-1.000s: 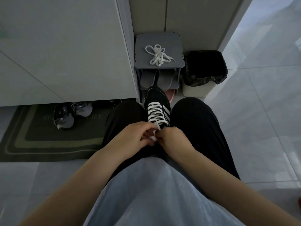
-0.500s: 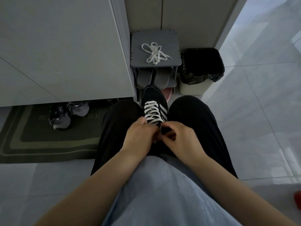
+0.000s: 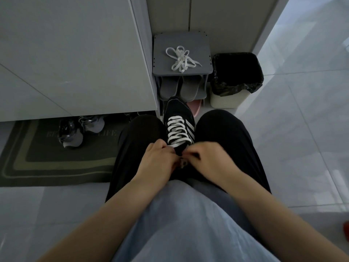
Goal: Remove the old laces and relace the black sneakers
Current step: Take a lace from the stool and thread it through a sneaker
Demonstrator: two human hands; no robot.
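Observation:
A black sneaker (image 3: 178, 112) with white stripes stands between my knees, toe pointing away. White laces (image 3: 177, 130) cross its front in several rows. My left hand (image 3: 158, 161) and my right hand (image 3: 209, 159) meet at the near end of the lacing, fingers curled at the shoe's top. What the fingers hold is hidden between the hands. A loose bundle of white laces (image 3: 181, 58) lies on top of a small grey shoe rack (image 3: 200, 46) beyond the sneaker.
Grey slippers (image 3: 179, 87) sit inside the rack, with a pink item below. A bin with a black liner (image 3: 236, 76) stands to the right. Grey sneakers (image 3: 79, 131) lie on a green doormat (image 3: 47, 163) under a white cabinet (image 3: 66, 53) at left.
Both hands have shifted slightly at the top of the lacing; the right hand has drawn a little right. The lace end seen between the fingers a second ago is now hidden.

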